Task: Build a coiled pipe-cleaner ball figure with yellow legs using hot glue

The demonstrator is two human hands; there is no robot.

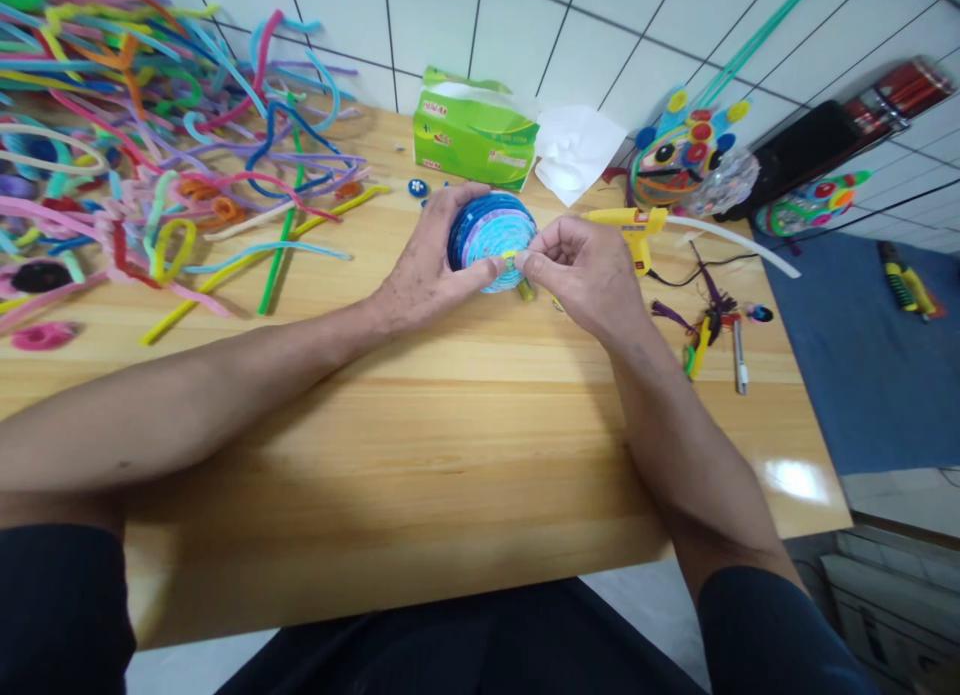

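A round, domed coiled piece (501,225), wound in rings of dark blue, lilac and light blue, is tilted up above the wooden table. My left hand (439,250) grips it from the left, fingers over its top edge and thumb across its face. My right hand (581,270) is closed in a pinch against the right of its face. A small yellow-green piece (510,260) shows between the two thumbs, at the pinching fingertips; its exact kind is too small to tell. Just below the coil, a short yellow-green bit (525,291) is partly hidden.
Many coloured pipe cleaners (187,155) heap at the left. Behind my hands stands a green tissue pack (476,135), near a blue button (418,188). At right are a yellow hot glue gun (637,243), a decorated face craft (675,165), a utility knife (740,355) and a cord.
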